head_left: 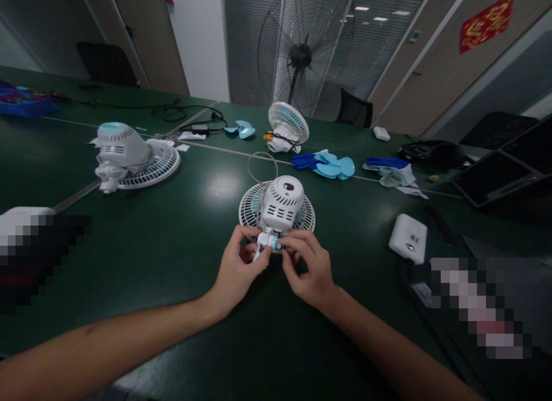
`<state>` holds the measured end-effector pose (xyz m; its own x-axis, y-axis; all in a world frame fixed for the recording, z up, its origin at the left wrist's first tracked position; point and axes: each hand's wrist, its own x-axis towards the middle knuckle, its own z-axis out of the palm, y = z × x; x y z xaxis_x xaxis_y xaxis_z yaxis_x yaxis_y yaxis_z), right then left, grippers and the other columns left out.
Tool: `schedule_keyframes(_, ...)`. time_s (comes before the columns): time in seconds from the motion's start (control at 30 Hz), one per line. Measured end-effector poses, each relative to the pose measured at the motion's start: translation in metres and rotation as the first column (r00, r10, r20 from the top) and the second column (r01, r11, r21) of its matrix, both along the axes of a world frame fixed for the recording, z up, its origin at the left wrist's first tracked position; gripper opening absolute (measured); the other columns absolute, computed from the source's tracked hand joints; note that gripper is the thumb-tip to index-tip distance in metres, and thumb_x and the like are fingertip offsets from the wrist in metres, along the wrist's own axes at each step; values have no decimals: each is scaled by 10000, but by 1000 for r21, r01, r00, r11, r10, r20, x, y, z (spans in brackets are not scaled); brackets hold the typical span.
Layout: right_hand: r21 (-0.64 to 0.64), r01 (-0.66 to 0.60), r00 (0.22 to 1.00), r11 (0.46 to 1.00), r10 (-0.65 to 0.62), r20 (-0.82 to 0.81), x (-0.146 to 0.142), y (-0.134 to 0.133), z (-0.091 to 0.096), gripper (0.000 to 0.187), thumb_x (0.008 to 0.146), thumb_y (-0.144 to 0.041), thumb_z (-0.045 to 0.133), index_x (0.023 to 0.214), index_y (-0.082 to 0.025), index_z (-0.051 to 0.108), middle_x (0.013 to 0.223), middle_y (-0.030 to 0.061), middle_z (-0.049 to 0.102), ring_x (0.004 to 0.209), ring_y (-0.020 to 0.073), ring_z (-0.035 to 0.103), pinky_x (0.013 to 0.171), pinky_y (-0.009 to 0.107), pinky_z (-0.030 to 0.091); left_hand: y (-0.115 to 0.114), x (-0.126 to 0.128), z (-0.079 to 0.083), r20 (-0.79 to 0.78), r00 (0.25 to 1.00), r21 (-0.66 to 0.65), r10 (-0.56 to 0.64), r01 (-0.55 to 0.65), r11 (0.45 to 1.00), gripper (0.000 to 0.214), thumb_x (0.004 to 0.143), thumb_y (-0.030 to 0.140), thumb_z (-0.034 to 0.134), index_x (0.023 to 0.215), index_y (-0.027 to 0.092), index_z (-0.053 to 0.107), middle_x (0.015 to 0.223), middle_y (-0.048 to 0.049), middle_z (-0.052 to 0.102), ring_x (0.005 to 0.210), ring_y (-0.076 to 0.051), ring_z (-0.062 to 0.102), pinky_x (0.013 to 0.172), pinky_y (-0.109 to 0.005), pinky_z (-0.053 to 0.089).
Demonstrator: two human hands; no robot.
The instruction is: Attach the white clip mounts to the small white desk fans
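A small white fan (282,202) lies grille-down on the dark green table, its vented motor housing facing up. Its round grille (248,211) spreads out beneath the housing. My left hand (239,266) is closed around the white bracket (264,240) at the fan's near side. At that bracket's right end is a light-blue knob (275,243), which the fingers of my right hand (310,268) pinch. A thin grey cord (263,153) loops behind the fan. My fingers partly cover the joint between bracket and knob.
Another fan (125,153) lies face-down at the left; a third (287,128) stands tilted at the back. Light-blue blades (336,166) rest beside a blue glove (304,160). A white box (408,239) is at the right. Black cables (172,110) lie at the back left.
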<state>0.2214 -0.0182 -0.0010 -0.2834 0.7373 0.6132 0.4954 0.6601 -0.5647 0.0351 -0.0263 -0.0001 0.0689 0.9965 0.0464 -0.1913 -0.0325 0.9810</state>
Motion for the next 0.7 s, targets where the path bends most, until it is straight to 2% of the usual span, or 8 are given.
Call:
schedule_keyframes(0.07,10,1,1000,1000,-1,14,0,1,-1,317,933,-85,608,1196,-252,665,1123,63,638,811,142,666,603,260,576,0,0,0,1,1000,1,-1,1,1000,377,865,311,780,1102,212,505,785,40,626,596,-101,579,529,-192,479)
schedule_keyframes(0.2,-26,17,1000,1000,-17,-11,0,3,2,253,953,-132,638,1176,-244,682,1102,55,630,714,110,640,563,250,563,0,-1,-2,7,1000,11,-6,6,1000,365,873,305,774,1109,216,509,807,36,619,627,-106,593,539,-193,493)
schedule_keyframes(0.43,-23,41,999,999,-41,-18,0,7,2,40,965,-200,671,972,-201,710,1068,59,635,690,111,658,550,252,553,0,-2,-2,-18,1000,11,-5,5,1000,352,881,304,768,1110,214,516,816,31,614,639,-107,594,549,-194,501)
schedule_keyframes(0.53,-12,27,1000,1000,-27,-7,0,6,2,66,977,-199,649,937,-193,700,1059,61,632,684,110,665,543,247,549,0,-2,-2,-16,1000,11,-2,2,1000,353,877,299,771,1111,211,521,822,30,613,645,-107,593,556,-195,504)
schedule_keyframes(0.6,-25,30,1000,999,-30,-10,-1,5,3,49,963,-183,649,978,-201,692,1071,63,629,686,113,662,541,249,554,0,-2,-2,-17,1000,7,-5,5,1000,354,880,299,770,1113,210,519,805,33,610,632,-104,587,554,-195,502)
schedule_keyframes(0.7,-27,32,999,999,-33,-14,-1,2,4,215,931,-131,631,1124,-221,664,1120,74,625,738,134,669,561,264,575,0,-2,-2,-9,1000,6,-7,7,1000,359,880,306,771,1110,214,512,787,41,607,609,-100,576,540,-191,493)
